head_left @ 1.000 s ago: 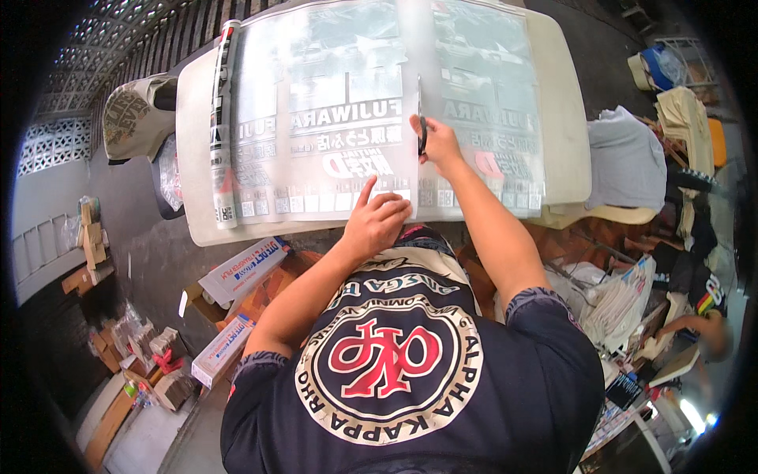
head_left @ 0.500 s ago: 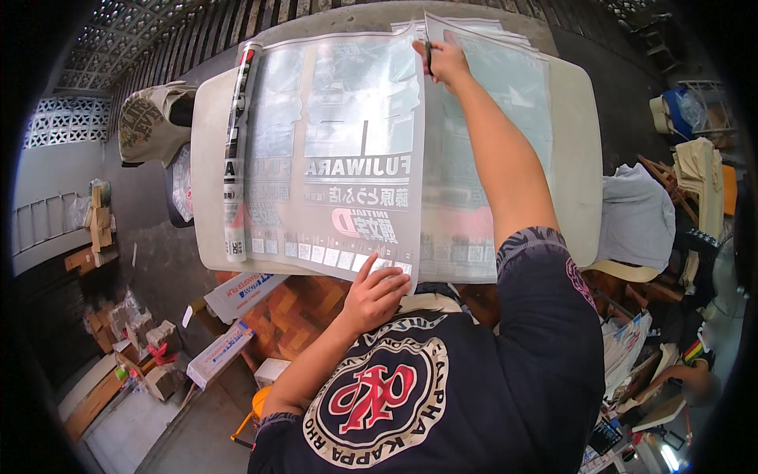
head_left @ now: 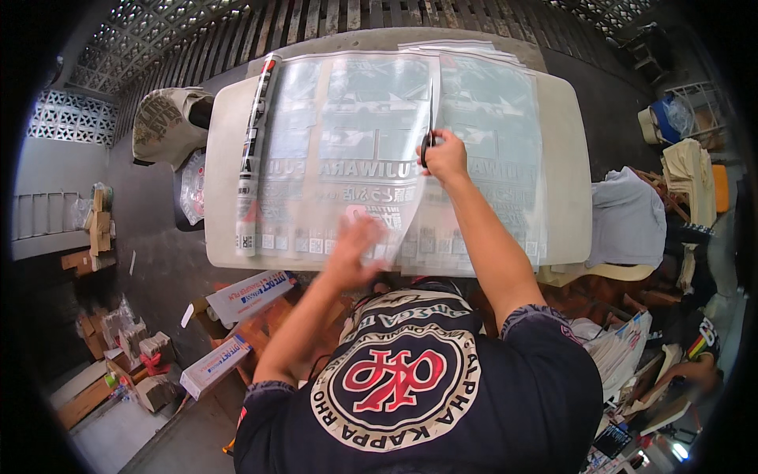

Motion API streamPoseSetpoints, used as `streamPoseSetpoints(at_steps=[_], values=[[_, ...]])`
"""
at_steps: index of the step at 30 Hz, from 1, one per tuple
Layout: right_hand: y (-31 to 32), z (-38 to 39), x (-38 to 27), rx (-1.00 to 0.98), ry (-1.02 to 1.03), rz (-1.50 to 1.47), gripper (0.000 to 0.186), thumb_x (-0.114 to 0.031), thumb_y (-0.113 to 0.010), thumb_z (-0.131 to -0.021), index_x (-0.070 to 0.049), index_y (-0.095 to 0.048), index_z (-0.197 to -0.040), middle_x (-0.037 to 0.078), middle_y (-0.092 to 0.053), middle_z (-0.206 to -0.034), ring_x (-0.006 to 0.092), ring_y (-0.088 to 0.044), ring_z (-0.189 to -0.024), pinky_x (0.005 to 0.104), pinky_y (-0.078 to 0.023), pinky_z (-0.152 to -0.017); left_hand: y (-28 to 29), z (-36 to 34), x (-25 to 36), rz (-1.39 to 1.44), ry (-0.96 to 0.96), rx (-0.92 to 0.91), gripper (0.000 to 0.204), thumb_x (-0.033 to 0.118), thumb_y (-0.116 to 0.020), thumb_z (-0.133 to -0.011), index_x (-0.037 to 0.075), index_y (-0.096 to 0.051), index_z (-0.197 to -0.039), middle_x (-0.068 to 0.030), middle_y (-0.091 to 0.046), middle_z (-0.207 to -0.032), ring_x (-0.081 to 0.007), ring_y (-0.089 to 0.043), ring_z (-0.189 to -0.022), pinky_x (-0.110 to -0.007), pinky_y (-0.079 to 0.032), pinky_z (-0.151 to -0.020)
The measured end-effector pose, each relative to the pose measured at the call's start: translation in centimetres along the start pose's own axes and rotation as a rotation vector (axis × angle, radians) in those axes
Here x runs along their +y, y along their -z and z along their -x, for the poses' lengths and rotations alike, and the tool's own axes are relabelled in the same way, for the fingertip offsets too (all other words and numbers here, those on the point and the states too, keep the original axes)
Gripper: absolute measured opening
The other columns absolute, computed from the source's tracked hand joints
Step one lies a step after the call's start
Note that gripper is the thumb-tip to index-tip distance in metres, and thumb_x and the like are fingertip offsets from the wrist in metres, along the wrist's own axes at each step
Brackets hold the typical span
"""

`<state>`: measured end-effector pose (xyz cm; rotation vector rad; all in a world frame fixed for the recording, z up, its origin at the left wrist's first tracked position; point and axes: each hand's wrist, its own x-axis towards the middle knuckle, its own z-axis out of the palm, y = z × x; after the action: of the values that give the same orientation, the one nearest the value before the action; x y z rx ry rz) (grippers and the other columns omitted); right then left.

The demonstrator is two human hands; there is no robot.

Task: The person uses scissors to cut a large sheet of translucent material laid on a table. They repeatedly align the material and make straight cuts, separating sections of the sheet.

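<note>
My right hand [head_left: 444,156] is closed on the black-handled scissors [head_left: 428,150], which lie at a seam in the clear printed film [head_left: 347,150] spread over the middle of the bench [head_left: 564,174]. From the scissors, a free edge of the film bends toward the bench's near edge. My left hand [head_left: 357,245] is blurred above the film by that edge, fingers apart, with nothing in it; I can't tell whether it touches. A printed roll [head_left: 257,158] lies along the bench's left edge. Grey cloth [head_left: 628,217] sits just past its right edge, and a long box [head_left: 249,299] lies off the near left corner.
</note>
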<state>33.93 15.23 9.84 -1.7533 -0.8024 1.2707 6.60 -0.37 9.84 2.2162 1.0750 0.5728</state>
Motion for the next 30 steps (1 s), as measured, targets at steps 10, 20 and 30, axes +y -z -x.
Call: streamPoseSetpoints(at_steps=[10, 20, 30], values=[[7.2, 4.9, 2.6, 0.094, -0.113, 0.283, 0.044, -0.021, -0.086, -0.080, -0.004, -0.063, -0.114, 0.010, -0.072, -0.083, 0.0173, -0.069, -0.060, 0.0332, -0.055, -0.046, 0.2, 4.0, -7.6, -0.479, -0.027, -0.243, 0.078, 0.056, -0.065, -0.090, 0.021, -0.041, -0.156, -0.0093, -0.034, -0.163, -0.0343, -0.022, -0.154, -0.063, -0.006, -0.123], [2.7, 10.6, 6.0, 0.142, -0.190, 0.128, 0.060, -0.033, -0.090, -0.073, -0.002, -0.064, -0.117, 0.011, -0.072, -0.099, 0.0189, -0.069, -0.084, 0.0335, -0.058, -0.062, -3.1, 4.8, -7.8, -0.302, 0.049, -0.022, 0.049, 0.032, -0.058, -0.100, 0.025, -0.053, -0.148, -0.0044, -0.041, -0.160, -0.0345, -0.027, -0.152, -0.064, -0.007, -0.122], [12.0, 8.5, 2.9, 0.083, 0.152, -0.103, 0.055, -0.004, -0.088, -0.075, 0.003, -0.061, -0.122, 0.011, -0.074, -0.085, 0.0173, -0.069, -0.072, 0.0303, -0.054, -0.063, 8.6, 10.0, -14.3, -0.664, 0.511, -0.015, 0.090, 0.073, -0.038, -0.096, 0.015, -0.023, -0.163, -0.0150, -0.030, -0.165, -0.0391, -0.015, -0.155, -0.068, 0.004, -0.120]])
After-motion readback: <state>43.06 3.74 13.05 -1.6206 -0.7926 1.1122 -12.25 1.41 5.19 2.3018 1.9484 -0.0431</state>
